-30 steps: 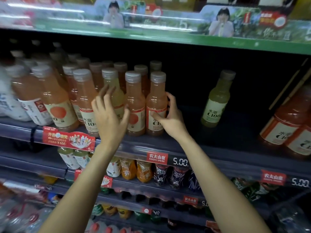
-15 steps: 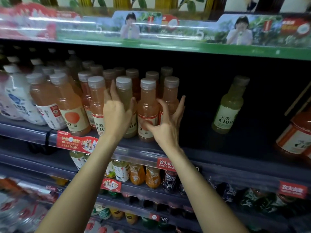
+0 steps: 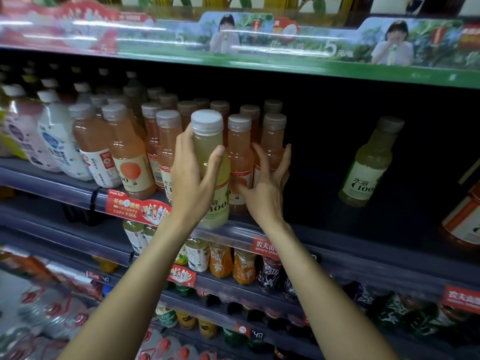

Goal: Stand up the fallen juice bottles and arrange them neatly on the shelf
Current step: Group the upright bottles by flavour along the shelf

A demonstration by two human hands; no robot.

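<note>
A: Pale yellow juice, grey cap: that is the yellow bottle (image 3: 211, 162) the left hand (image 3: 192, 183) grips, thumb across the front of the neck, fingers wrapped round the far side. Upright, base at the front lip of the shelf (image 3: 363, 252).

B: Resting on the shelf or lifted?

A: Cannot tell, the base sits right at the rail. Moving on.

B: Right hand?

A: Right hand (image 3: 267, 183) is just right of the grip, fingers spread and fairly straight, holding nothing. Fingertips touch or nearly touch the two orange bottles (image 3: 240, 157) directly behind and right of the gripped one. Contact is not clear.

B: What sits left of the grip?

A: Rows of orange bottles with grey caps (image 3: 130, 152), all upright, running back into the shelf. Further left, white bottles with blue labels (image 3: 55, 141), slightly blurred.

B: And right of it?

A: A dark bare stretch of shelf, then a lone yellow bottle (image 3: 368, 165) well apart from both hands, tilted, its cap leaning right. At the far right edge, a red-labelled bottle (image 3: 465, 219), cut off.

B: Below the grip?

A: Red price tag (image 3: 265, 246) on the rail under the right wrist, a red promo card (image 3: 137, 207) under and left of the left hand. Lower shelves hold mixed small bottles (image 3: 220, 261).
</note>
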